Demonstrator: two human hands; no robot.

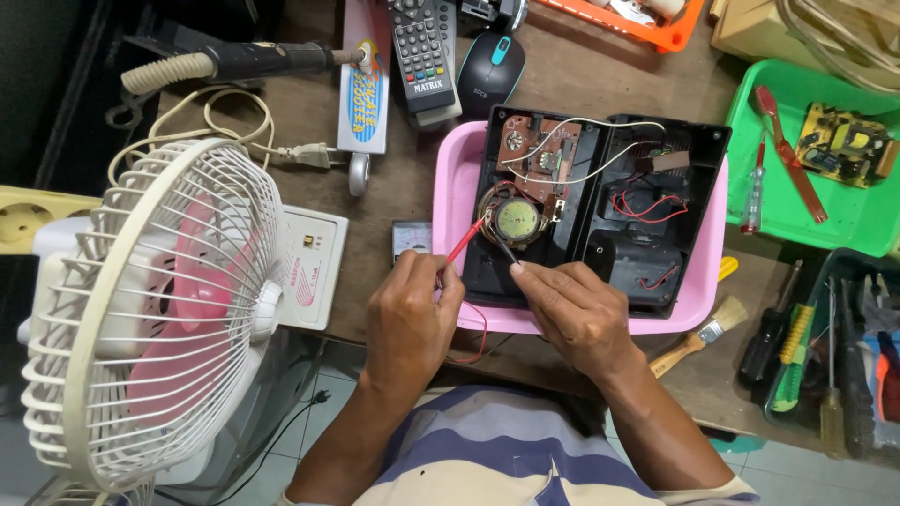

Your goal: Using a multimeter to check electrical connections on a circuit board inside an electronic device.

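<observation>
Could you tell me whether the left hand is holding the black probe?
No, the left hand holds the red probe; the black probe is in the right hand.

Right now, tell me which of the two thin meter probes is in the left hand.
The red probe, pinched in the left hand, tip at the round speaker's left edge. The black probe is in the right hand.

Oval label point(363, 100), blue ringed in yellow, on a long white package point(365, 84) at far centre-left, beside the remote. Small red-and-yellow sticker point(308, 242) and red swirl mark on the white square fan base point(314, 267), near left. Small pale meter face point(411, 241), just left of the pink tray.
</observation>
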